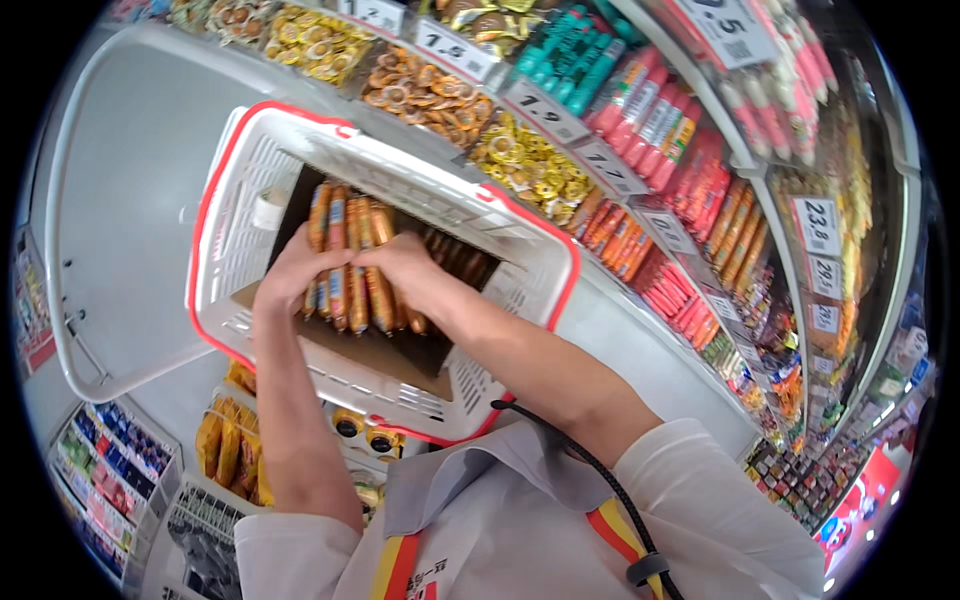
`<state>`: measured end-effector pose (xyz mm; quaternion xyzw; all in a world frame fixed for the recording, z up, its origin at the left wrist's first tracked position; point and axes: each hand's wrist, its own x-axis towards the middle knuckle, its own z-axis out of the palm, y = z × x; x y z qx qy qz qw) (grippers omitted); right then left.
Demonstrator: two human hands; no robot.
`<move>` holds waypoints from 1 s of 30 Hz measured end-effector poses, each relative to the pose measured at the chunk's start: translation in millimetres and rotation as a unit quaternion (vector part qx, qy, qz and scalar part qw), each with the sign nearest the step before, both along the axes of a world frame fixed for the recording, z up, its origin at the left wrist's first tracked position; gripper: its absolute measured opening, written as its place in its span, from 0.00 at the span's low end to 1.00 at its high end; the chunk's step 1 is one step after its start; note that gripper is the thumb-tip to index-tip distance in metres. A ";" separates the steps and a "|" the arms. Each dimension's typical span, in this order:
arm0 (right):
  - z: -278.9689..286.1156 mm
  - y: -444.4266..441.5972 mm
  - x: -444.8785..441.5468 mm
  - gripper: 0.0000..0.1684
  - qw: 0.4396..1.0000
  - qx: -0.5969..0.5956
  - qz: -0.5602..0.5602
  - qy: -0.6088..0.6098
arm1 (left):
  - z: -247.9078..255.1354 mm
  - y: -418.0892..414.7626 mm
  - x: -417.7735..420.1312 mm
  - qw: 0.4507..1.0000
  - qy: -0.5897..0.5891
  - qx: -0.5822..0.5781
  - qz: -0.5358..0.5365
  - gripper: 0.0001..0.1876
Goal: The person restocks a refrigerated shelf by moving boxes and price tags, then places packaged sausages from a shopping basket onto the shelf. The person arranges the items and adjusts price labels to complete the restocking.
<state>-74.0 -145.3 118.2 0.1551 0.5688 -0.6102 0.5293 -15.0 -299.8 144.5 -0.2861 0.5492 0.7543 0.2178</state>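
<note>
A white plastic shopping basket (405,176) with a red rim and handle lies before me, a cardboard box (352,356) inside it. My left hand (296,266) and my right hand (397,262) reach into the box and close around a row of wrapped sausage-like snacks (356,289) in orange and pink film. The left hand is on the row's left side, the right hand on its right, thumbs nearly meeting on top. More dark-looking packets (457,259) lie deeper in the box to the right. A small white roll or cup (268,208) sits at the basket's left inner wall.
Curved shelves of wrapped snacks (525,161) with price tags (454,49) run from the top to the lower right. A white panel with a rounded rail (60,225) stands at left. Yellow packets (229,446) hang below the basket. A black cord (600,469) crosses my chest.
</note>
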 end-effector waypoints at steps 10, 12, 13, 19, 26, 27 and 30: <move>153.1 63.3 -11.5 0.30 0.866 0.041 0.222 0.446 | 26.6 108.7 82.3 0.887 0.134 0.119 0.426 0.36; 158.4 81.5 -17.6 0.28 0.878 0.048 0.209 0.429 | 29.0 137.3 70.2 0.855 0.170 0.111 0.477 0.33; 154.8 92.6 -16.8 0.27 0.871 0.032 0.160 0.463 | 31.6 148.9 65.8 0.849 0.180 0.120 0.483 0.33; 144.4 185.0 -37.6 0.22 0.977 -0.194 -0.062 0.056 | 40.1 201.7 34.6 0.807 0.327 0.278 0.407 0.43; 121.3 325.8 -96.6 0.25 0.897 -0.252 -0.358 0.068 | 41.2 225.7 26.1 0.800 0.361 0.300 0.374 0.44; 112.5 348.9 -112.7 0.27 0.875 -0.323 -0.358 0.021 | 41.7 228.3 25.9 0.804 0.360 0.300 0.366 0.44; 113.9 372.5 -148.4 0.27 0.847 -0.268 -0.452 0.080 | 42.6 235.1 21.6 0.817 0.360 0.297 0.339 0.44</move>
